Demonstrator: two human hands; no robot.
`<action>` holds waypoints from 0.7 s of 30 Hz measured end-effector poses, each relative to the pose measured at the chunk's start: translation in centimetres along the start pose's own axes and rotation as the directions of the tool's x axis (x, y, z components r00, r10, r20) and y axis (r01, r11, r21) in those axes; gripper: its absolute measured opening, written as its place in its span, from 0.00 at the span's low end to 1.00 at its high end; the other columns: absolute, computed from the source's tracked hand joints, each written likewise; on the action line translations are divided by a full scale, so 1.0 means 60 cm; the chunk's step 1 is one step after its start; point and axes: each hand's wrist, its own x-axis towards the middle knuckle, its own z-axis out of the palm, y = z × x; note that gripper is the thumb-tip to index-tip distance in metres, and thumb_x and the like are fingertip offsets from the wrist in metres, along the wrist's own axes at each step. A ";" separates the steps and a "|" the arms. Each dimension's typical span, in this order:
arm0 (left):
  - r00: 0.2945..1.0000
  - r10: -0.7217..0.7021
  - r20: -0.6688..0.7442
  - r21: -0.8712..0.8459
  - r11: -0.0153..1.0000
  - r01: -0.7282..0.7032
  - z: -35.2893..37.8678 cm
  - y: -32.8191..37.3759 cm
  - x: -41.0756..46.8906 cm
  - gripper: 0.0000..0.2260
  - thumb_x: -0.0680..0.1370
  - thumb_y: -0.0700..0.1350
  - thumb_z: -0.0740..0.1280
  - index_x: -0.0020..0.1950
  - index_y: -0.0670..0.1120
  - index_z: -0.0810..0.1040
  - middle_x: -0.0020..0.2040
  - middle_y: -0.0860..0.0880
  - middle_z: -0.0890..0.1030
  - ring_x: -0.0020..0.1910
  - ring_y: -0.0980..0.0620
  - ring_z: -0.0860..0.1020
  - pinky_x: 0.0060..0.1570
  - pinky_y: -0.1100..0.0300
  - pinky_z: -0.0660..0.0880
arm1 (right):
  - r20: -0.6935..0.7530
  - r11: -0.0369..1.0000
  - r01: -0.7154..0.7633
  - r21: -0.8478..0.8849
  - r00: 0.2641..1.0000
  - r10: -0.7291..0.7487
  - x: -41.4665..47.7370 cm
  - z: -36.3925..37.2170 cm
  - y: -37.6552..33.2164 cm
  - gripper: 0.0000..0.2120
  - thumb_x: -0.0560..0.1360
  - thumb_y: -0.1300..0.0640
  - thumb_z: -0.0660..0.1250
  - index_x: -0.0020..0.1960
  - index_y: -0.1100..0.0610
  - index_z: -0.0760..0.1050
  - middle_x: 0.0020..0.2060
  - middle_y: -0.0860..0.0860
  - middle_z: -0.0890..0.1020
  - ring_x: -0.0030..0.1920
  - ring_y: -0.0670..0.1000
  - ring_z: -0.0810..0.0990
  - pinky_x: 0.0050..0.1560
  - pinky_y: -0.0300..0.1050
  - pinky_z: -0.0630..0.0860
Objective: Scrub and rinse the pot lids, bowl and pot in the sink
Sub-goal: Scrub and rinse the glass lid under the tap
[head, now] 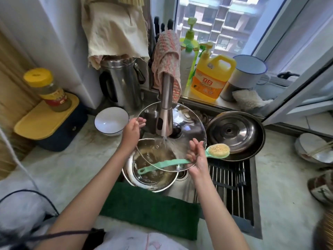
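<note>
I hold a round glass pot lid (189, 130) tilted under the running faucet (164, 112). My left hand (132, 131) grips its left rim. My right hand (197, 158) holds the lower right rim together with a green dish brush (219, 150), whose handle lies under the glass. Water streams off the lid into a steel pot (153, 175) with murky water in the sink. A steel lid (234, 133) lies upside down at the sink's right. A white bowl (110, 121) stands on the counter to the left.
A drying rack (230, 179) spans the sink's right side. A green mat (149, 208) covers the front edge. Detergent bottles (210, 78), a mug and a cloth line the windowsill. A steel kettle (120, 82) and a yellow-lidded box (46, 121) stand at the left. Dishes with chopsticks (315, 148) sit far right.
</note>
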 end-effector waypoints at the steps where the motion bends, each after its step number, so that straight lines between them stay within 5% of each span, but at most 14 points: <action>1: 1.000 -0.001 -0.009 0.040 0.999 0.002 0.015 0.000 0.000 0.13 0.83 0.38 0.49 0.58 0.39 0.72 0.57 0.40 0.78 0.57 0.46 0.78 0.60 0.52 0.72 | -0.003 1.000 0.016 0.015 1.000 -0.016 -0.005 -0.004 -0.009 0.11 0.80 0.53 0.60 0.49 0.59 0.76 0.29 0.51 0.82 0.18 0.40 0.63 0.17 0.29 0.59; 5: 0.998 0.005 -0.070 0.291 0.956 0.015 0.068 0.004 -0.026 0.16 0.82 0.39 0.52 0.67 0.36 0.70 0.66 0.39 0.74 0.66 0.42 0.72 0.63 0.55 0.69 | -0.043 0.995 0.100 -0.007 0.994 -0.100 -0.035 -0.019 -0.039 0.11 0.78 0.53 0.60 0.49 0.61 0.75 0.28 0.52 0.82 0.17 0.40 0.63 0.17 0.28 0.58; 7: 0.998 0.002 -0.066 0.444 0.896 0.028 0.100 0.001 -0.062 0.18 0.81 0.41 0.53 0.68 0.36 0.69 0.74 0.41 0.63 0.74 0.44 0.61 0.71 0.54 0.61 | -0.056 0.991 0.128 -0.046 0.990 -0.131 -0.055 -0.023 -0.051 0.11 0.77 0.53 0.61 0.48 0.61 0.75 0.28 0.52 0.82 0.16 0.40 0.62 0.16 0.28 0.57; 9: 0.994 0.102 0.050 0.601 0.792 -0.111 0.135 0.002 -0.112 0.20 0.81 0.48 0.51 0.66 0.40 0.72 0.76 0.43 0.59 0.76 0.45 0.54 0.75 0.50 0.49 | -0.075 0.983 0.146 -0.108 0.985 -0.155 -0.074 -0.024 -0.061 0.11 0.79 0.54 0.60 0.47 0.60 0.76 0.28 0.51 0.82 0.16 0.40 0.63 0.16 0.28 0.57; 12: 0.930 0.257 0.265 0.499 0.789 -0.360 0.161 -0.007 -0.144 0.25 0.78 0.48 0.46 0.76 0.53 0.51 0.76 0.58 0.49 0.75 0.59 0.47 0.73 0.59 0.36 | -0.091 0.956 0.185 -0.226 0.974 -0.210 -0.103 -0.016 -0.068 0.10 0.79 0.55 0.61 0.45 0.60 0.76 0.28 0.51 0.82 0.17 0.40 0.66 0.17 0.28 0.59; 14: 0.922 0.255 0.291 0.390 0.849 -0.357 0.159 -0.019 -0.117 0.26 0.78 0.47 0.48 0.76 0.53 0.53 0.75 0.59 0.53 0.73 0.62 0.51 0.74 0.58 0.41 | -0.098 0.937 0.211 -0.278 0.964 -0.246 -0.118 -0.006 -0.071 0.10 0.79 0.55 0.62 0.45 0.59 0.77 0.29 0.51 0.83 0.18 0.40 0.69 0.18 0.27 0.60; 17: 0.976 0.098 0.194 0.297 0.943 -0.153 0.149 -0.038 -0.094 0.21 0.82 0.48 0.50 0.75 0.49 0.60 0.74 0.48 0.65 0.74 0.50 0.61 0.74 0.50 0.56 | -0.113 0.926 0.247 -0.286 0.951 -0.288 -0.127 0.004 -0.082 0.10 0.79 0.55 0.62 0.45 0.59 0.78 0.29 0.50 0.83 0.19 0.40 0.71 0.18 0.27 0.61; 21: 0.863 0.290 0.414 0.308 0.847 -0.433 0.152 -0.027 -0.131 0.22 0.82 0.51 0.47 0.77 0.55 0.50 0.77 0.59 0.50 0.76 0.61 0.48 0.75 0.58 0.44 | -0.115 0.917 0.241 -0.318 0.950 -0.290 -0.128 0.011 -0.098 0.11 0.79 0.55 0.61 0.45 0.60 0.78 0.27 0.50 0.82 0.17 0.40 0.67 0.18 0.27 0.60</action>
